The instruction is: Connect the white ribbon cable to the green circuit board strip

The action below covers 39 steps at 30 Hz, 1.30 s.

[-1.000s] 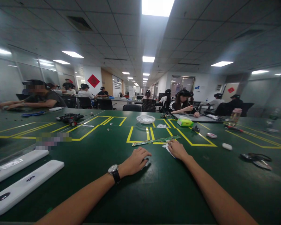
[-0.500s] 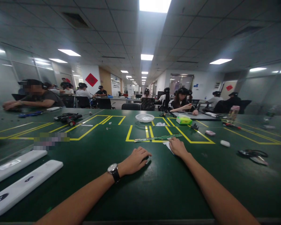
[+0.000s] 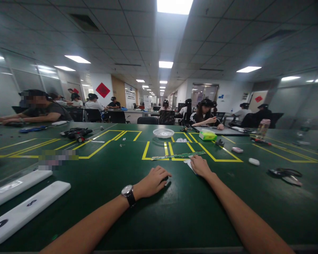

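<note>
My left hand (image 3: 155, 180), with a watch (image 3: 127, 191) on its wrist, rests over the green tabletop with fingers spread and nothing in them. Further forward and to the right, my right hand (image 3: 200, 165) is closed on a crumpled white tissue (image 3: 191, 167), part of which sticks out at its left side. Just beyond its fingertips lies a long, narrow green circuit board (image 3: 176, 155), across yellow tape lines. Whether those fingertips touch the board I cannot tell.
A white plastic basket (image 3: 163, 133) stands ahead, with a green tissue pack (image 3: 207, 135) to its right. Two long white cases (image 3: 29, 211) lie at left. On the right are a white case (image 3: 253, 161) and a black cable bundle (image 3: 284, 173). Co-workers sit around.
Both my hands and the circuit board stay in place. At the far left, a co-worker's arms have shifted further left. The view has moved very slightly.
</note>
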Available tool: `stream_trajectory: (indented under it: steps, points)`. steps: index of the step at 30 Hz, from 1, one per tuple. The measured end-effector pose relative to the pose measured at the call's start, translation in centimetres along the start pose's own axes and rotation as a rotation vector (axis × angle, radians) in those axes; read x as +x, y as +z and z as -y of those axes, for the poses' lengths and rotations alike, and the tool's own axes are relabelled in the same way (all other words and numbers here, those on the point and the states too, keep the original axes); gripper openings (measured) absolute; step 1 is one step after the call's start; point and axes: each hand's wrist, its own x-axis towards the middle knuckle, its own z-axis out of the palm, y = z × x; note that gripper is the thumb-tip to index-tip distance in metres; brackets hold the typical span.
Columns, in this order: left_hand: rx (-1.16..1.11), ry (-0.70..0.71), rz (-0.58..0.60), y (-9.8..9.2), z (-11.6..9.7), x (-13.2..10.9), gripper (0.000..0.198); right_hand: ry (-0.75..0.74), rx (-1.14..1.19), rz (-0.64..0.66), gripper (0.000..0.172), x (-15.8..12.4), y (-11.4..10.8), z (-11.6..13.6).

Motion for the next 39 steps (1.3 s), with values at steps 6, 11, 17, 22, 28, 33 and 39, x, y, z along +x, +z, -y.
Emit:
stream_trajectory:
  steps: [6, 11, 17, 22, 28, 33, 39]
  points:
    - [0.01, 0.013, 0.0, 0.06, 0.03, 0.07, 0.031, 0.028, 0.011, -0.026, 0.04, 0.11, 0.29, 0.17]
    - [0.008, 0.017, -0.001, 0.14, 0.07, 0.05, 0.031, 0.169, -0.04, -0.019, 0.041, 0.31, 0.45, -0.06]
    - [0.003, 0.022, 0.006, 0.22, 0.2, 0.01, 0.032, -0.045, 0.006, 0.003, 0.042, 0.42, 0.2, 0.19]
    - [0.005, 0.004, 0.016, 0.27, 0.21, -0.02, 0.031, 0.144, -0.01, -0.005, 0.043, 0.6, 0.31, -0.17]
    - [0.007, 0.015, 0.02, 0.27, 0.19, 0.05, 0.031, 0.013, 0.024, 0.014, 0.042, 0.48, 0.22, -0.04]
    - [0.013, 0.023, 0.02, 0.22, 0.2, -0.04, 0.032, 0.161, 0.004, -0.008, 0.043, 0.42, 0.16, -0.21]
    - [0.036, 0.02, 0.006, 0.36, 0.23, -0.01, 0.03, 0.01, 0.044, 0.02, 0.043, 0.51, -0.06, -0.24]
